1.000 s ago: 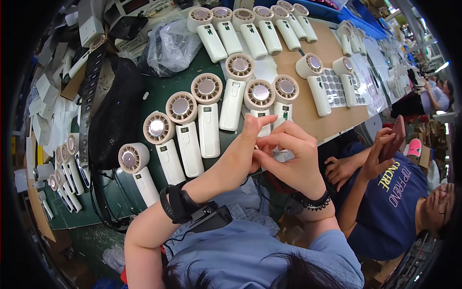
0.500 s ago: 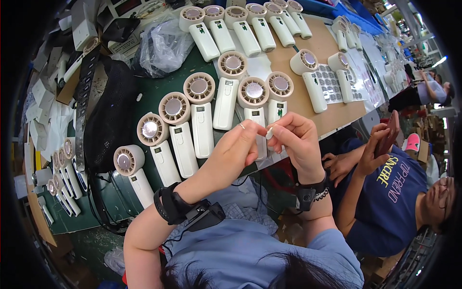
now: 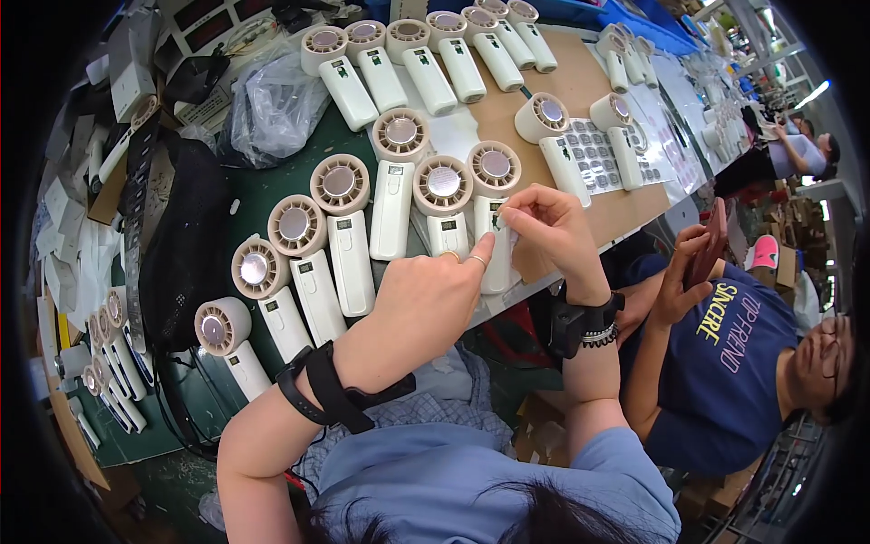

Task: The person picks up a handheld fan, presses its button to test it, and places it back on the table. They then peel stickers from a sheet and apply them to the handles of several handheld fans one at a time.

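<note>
Against the handle of a cream handheld fan (image 3: 495, 168), near its green slot, my right hand (image 3: 551, 227) pinches with thumb and finger. Whatever lies in that pinch is too hidden to make out. My left hand (image 3: 426, 295) lies palm down in front of the neighbouring fan (image 3: 443, 181). Its index finger stretches out with the tip touching the first fan's handle, while its other fingers bend under and hide. More fans, such as one with a dark display window (image 3: 348, 263), lie in a slanting row to the left.
Several fans with green slots (image 3: 426, 80) line the far side on brown cardboard (image 3: 507, 109). A clear plastic bag (image 3: 276, 104) and a black mesh bag (image 3: 181, 236) lie left on the green table. At right, a seated person (image 3: 716, 363) holds a phone (image 3: 705, 243).
My hands have parted from the small white piece they pinched together. The right now meets the fan's handle, and the left has turned palm down. The whole view has shifted slightly.
</note>
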`<state>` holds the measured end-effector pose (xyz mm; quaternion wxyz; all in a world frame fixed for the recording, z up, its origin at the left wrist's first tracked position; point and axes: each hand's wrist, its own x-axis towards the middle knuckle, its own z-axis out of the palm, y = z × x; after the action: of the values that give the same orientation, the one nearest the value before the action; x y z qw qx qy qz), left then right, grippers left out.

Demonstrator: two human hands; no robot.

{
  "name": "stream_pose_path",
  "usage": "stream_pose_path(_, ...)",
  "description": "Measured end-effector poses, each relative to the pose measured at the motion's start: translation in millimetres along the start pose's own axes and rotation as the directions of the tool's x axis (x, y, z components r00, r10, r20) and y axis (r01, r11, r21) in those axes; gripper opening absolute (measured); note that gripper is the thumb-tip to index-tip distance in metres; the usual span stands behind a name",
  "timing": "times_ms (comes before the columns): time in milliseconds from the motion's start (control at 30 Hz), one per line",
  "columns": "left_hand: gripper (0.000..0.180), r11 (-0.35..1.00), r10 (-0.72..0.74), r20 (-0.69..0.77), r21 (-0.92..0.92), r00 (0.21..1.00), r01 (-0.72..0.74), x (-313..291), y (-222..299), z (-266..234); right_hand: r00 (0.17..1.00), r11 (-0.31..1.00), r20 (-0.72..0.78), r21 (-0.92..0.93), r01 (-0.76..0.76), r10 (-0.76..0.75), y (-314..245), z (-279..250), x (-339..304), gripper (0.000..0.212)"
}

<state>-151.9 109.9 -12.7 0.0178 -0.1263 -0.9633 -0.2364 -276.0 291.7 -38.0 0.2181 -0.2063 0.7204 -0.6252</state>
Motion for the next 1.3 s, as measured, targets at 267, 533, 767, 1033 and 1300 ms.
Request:
stream_pose_path(267, 0.049, 0.997, 0.022, -0.014, 0.076, 1.000, -0.021, 3, -3, 7, 0.999, 0.996, 0.005, -0.077, 0.038, -0.038, 6, -2, 3, 0.007)
stream_pose_path(533, 0.051, 0.992, 0.043, -0.004, 0.120, 0.999, -0.043, 4, -4, 10, 0.894, 0.760, 0.012, -0.522, 0.387, -0.447, 0, 4, -1, 0.010)
stream_pose_path(767, 0.055, 0.987, 0.038, -0.002, 0.159, 0.999, -0.037, 10, -6, 10, 0.811, 0.631, 0.062, -0.595, 0.498, -0.582, 10, 3, -2, 0.012)
stream_pose_path(1033, 0.061, 0.949, 0.074, 0.041, 0.303, 0.996, -0.083, 14, -3, 7, 0.799, 0.634, 0.028, -0.592, 0.497, -0.600, 17, 7, -5, 0.014)
stream_pose_path(1300, 0.060, 0.953, 0.107, 0.052, 0.279, 0.993, -0.117, 16, -6, 4, 0.989, 0.995, -0.110, 0.013, 0.098, -0.096, 30, 11, -9, 0.022)
